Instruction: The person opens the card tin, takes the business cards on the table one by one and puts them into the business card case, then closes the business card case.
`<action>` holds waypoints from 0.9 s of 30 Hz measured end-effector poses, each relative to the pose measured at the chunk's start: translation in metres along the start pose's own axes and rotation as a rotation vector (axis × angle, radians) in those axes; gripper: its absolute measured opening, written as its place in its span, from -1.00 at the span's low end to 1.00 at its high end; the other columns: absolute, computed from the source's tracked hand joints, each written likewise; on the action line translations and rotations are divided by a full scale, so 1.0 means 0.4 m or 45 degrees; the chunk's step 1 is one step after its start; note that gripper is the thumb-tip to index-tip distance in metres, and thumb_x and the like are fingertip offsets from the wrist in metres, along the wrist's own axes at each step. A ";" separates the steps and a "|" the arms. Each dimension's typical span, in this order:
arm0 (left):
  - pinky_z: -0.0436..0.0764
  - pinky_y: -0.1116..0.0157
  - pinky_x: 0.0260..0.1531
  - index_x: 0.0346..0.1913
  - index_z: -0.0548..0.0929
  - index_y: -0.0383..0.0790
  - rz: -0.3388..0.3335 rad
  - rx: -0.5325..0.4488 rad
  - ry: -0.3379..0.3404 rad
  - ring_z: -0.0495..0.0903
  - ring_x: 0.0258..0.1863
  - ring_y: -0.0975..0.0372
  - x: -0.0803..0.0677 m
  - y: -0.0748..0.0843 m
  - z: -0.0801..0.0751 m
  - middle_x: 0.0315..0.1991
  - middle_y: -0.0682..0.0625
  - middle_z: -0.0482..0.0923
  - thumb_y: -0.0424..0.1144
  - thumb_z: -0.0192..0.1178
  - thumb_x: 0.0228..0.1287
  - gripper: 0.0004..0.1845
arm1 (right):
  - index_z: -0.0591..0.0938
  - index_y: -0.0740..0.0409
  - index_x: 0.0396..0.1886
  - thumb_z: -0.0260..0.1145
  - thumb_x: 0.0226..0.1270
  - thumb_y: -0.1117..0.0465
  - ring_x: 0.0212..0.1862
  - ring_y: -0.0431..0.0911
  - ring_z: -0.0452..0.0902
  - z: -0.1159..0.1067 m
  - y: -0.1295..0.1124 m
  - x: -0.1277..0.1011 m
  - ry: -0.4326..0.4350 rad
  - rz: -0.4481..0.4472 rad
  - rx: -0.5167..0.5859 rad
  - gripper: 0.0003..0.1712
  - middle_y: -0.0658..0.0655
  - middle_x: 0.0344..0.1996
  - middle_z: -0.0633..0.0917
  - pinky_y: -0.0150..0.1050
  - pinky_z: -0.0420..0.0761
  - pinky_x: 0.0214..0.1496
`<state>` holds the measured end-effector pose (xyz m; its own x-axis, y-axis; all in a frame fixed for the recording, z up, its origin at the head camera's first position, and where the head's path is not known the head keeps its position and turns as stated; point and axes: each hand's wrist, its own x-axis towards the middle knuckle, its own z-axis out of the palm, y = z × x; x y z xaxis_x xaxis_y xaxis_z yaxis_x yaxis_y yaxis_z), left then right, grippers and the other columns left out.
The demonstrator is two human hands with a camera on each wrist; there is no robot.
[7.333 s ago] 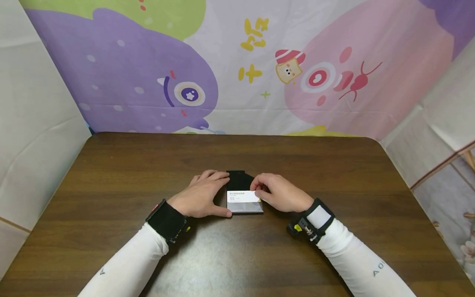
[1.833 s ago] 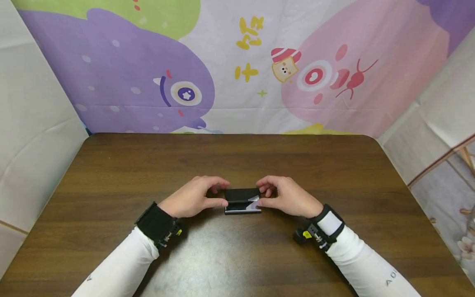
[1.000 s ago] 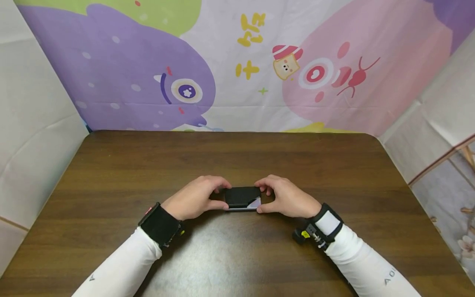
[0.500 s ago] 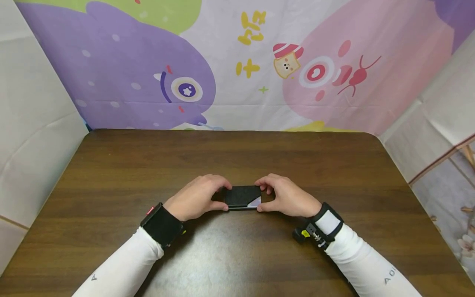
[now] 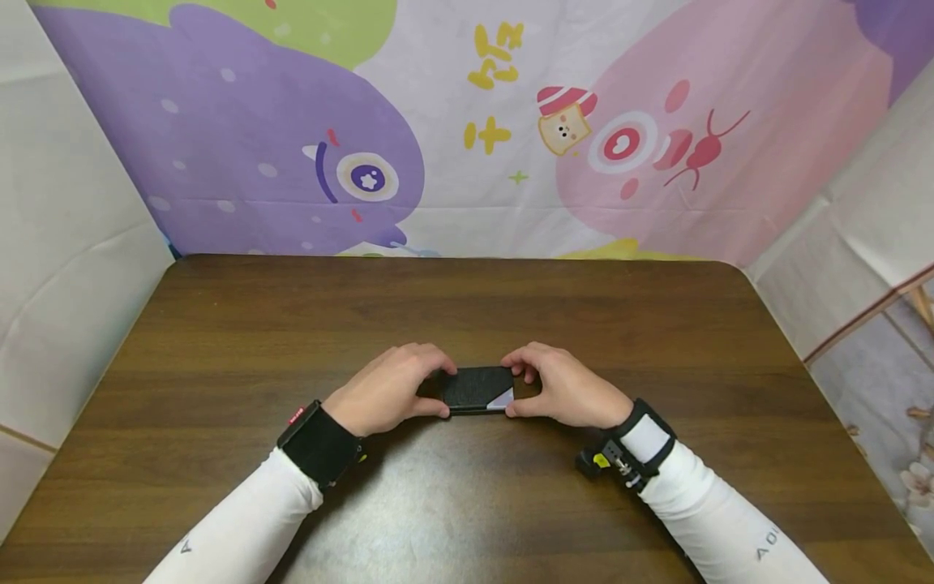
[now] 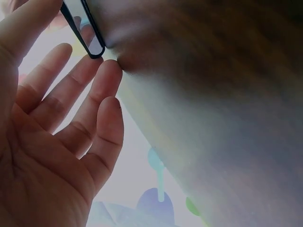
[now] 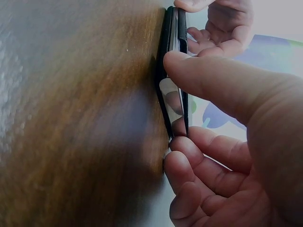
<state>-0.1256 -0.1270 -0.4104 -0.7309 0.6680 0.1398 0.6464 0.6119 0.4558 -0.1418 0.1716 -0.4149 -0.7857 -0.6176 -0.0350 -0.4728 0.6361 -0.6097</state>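
Note:
A flat black business card holder lies on the table with its flap folded down over the front. A pale triangle shows at its near right corner. My left hand grips the left end, thumb on the near edge and fingertips at the far edge. At the other end, my right hand holds it in the same way. In the right wrist view, the holder appears edge-on, with the right thumb across its near edge. Only one dark-edged end of the holder enters the left wrist view.
The brown wooden table runs back to a cartoon-printed cloth. White cloth walls stand at both sides. Each wrist wears a black strap with a small camera.
Earlier the holder lay unfolded, a white card with print on its near half by my right fingers. Both hands then gripped its ends and the flap came down toward me until flat.

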 end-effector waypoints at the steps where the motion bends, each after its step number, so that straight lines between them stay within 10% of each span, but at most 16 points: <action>1: 0.63 0.11 0.03 0.13 0.72 -0.21 0.003 0.006 0.001 0.69 -0.03 0.11 0.000 0.001 0.000 0.02 -0.02 0.72 -0.06 0.62 0.19 -0.48 | 0.66 0.20 0.25 0.70 0.16 0.06 -0.09 -0.13 0.54 0.000 0.000 0.000 -0.001 0.000 0.001 -0.30 0.00 -0.06 0.67 -0.17 0.60 0.01; 27: 0.65 0.10 0.02 0.20 0.71 -0.22 -0.057 0.095 -0.003 0.66 -0.03 0.13 -0.002 0.020 0.006 0.06 -0.04 0.65 0.04 0.61 0.20 -0.39 | 0.63 0.16 0.30 0.66 0.21 -0.04 0.04 -0.09 0.53 -0.009 -0.002 -0.015 0.040 0.009 -0.110 -0.27 0.03 0.07 0.66 -0.09 0.59 0.14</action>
